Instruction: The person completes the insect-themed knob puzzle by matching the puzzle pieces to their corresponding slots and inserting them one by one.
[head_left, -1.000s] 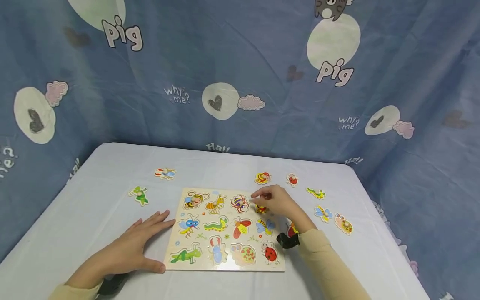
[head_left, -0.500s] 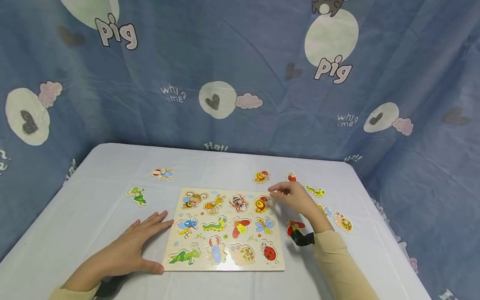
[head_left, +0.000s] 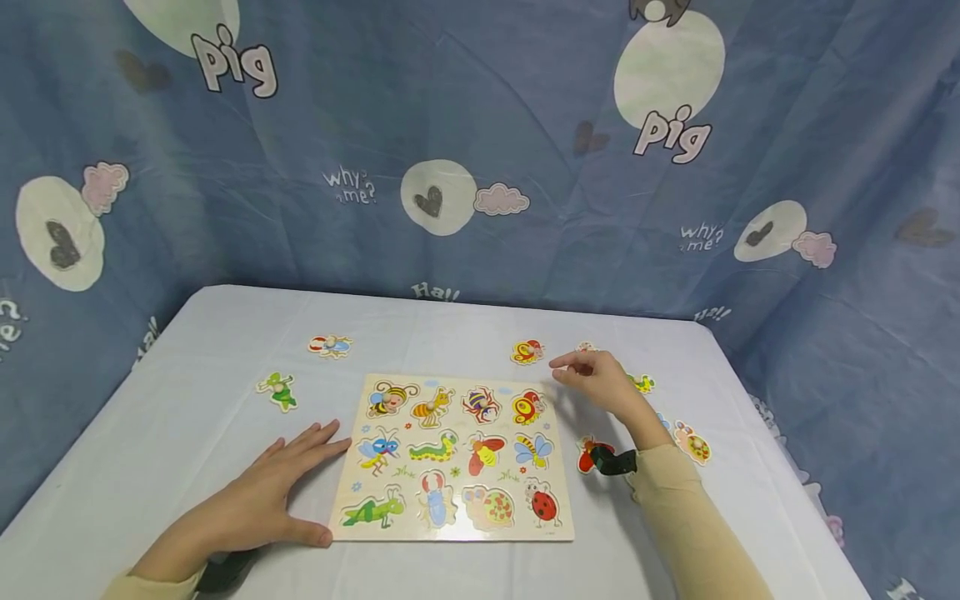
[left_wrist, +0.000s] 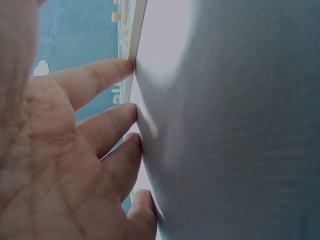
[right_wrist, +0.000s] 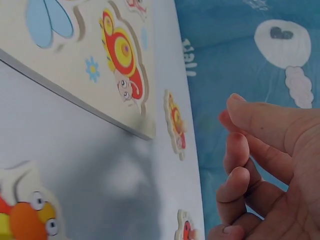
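Observation:
A wooden insect puzzle board (head_left: 457, 427) lies on the table, with a raised spider piece (head_left: 480, 406) in its top row. Flat beside its left edge rests my left hand (head_left: 258, 492), fingers spread and fingertips (left_wrist: 127, 67) at the board's side. My right hand (head_left: 600, 383) hovers past the board's back right corner, holding nothing, its fingers loosely bent and the thumb near the index finger. Just left of its fingertips lies a red and yellow butterfly piece (head_left: 528, 352), whose knob shows in the right wrist view. Behind the hand a ladybug piece (head_left: 587, 345) is mostly hidden.
Right of the board lie a red-winged insect piece (head_left: 587, 454), partly covered by the wrist camera, a caterpillar piece (head_left: 645, 383) and a snail piece (head_left: 692, 442). On the left are a stag beetle piece (head_left: 330, 346) and a grasshopper piece (head_left: 278, 392). A blue curtain (head_left: 337, 242) hangs behind.
My right hand has moved right and back, from over the board's top right corner to beyond it, uncovering the butterfly picture there. My left hand stays at the board's edge.

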